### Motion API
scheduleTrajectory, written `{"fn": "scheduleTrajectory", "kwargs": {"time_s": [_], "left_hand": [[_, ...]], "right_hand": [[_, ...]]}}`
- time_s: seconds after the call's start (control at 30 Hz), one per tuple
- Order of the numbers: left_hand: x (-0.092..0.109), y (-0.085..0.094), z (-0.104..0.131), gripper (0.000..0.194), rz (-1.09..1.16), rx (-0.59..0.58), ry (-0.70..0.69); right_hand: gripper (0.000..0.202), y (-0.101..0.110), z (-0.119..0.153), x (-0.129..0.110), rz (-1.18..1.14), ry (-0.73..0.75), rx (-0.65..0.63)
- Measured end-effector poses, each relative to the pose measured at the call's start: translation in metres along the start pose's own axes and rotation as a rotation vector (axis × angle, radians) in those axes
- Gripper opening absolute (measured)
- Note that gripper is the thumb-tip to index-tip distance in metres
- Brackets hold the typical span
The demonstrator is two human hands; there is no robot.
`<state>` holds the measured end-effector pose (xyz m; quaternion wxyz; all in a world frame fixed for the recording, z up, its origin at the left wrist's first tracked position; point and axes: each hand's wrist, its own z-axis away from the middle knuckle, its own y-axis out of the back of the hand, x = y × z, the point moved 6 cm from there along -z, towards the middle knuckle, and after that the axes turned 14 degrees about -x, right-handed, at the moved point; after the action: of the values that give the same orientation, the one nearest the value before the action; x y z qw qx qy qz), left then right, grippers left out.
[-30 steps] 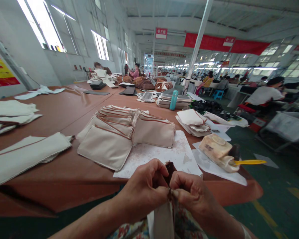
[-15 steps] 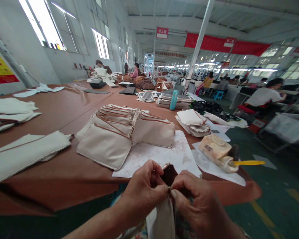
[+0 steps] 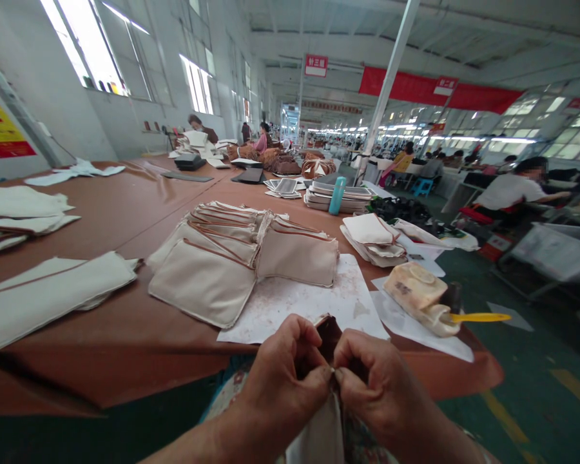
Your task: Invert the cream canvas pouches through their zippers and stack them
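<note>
Both hands pinch the edge of a cream fabric pouch with a brown lining, held over my lap at the table's front edge. My left hand closes thumb and fingers on the edge from the left. From the right, my right hand grips the same edge, thumb tips nearly touching. Part of the pouch is hidden behind the hands. Just beyond lies a stained white sheet, partly under a row of overlapping cream pouches with brown trim.
A stained plastic container with a yellow-handled tool stands at the table's right corner. Cream pieces lie at left, another stack at right. Farther back is a turquoise bottle. A seated person works at far right.
Both hands remain pinched on the pouch edge and have shifted very slightly right and down. The thumbs have come closer together. The person at far right has stretched an arm forward.
</note>
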<state>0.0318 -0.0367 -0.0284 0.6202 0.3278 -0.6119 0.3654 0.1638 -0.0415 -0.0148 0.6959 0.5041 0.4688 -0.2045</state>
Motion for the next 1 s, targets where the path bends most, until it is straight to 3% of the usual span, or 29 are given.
{"fn": "scheduleTrajectory", "kwargs": {"time_s": [0.17, 0.3, 0.4, 0.53, 0.63, 0.83, 1.0], "left_hand": [[-0.009, 0.001, -0.005, 0.025, 0.253, -0.038, 0.071], [-0.014, 0.003, -0.006, 0.012, 0.188, -0.094, 0.094], [-0.006, 0.006, -0.003, 0.003, -0.099, -0.132, 0.046], [0.015, 0.009, 0.003, 0.011, -0.461, -0.08, -0.134], [0.023, 0.007, 0.006, 0.015, -0.627, -0.071, -0.187], [0.021, 0.005, 0.008, 0.016, -0.77, -0.081, -0.111], [0.018, 0.007, 0.01, 0.012, -0.753, 0.014, -0.094]], "right_hand": [[0.012, -0.016, -0.004, 0.023, -0.439, -0.033, -0.213], [0.016, -0.018, -0.004, 0.03, -0.491, -0.043, -0.183], [0.015, -0.018, -0.003, 0.027, -0.451, -0.058, -0.16], [0.01, -0.016, 0.0, 0.02, -0.286, -0.032, -0.103], [0.01, -0.014, 0.003, 0.014, -0.095, 0.025, -0.026], [0.014, -0.018, 0.006, 0.002, 0.147, 0.132, 0.034], [0.012, -0.018, 0.006, 0.001, 0.132, 0.123, 0.044]]}}
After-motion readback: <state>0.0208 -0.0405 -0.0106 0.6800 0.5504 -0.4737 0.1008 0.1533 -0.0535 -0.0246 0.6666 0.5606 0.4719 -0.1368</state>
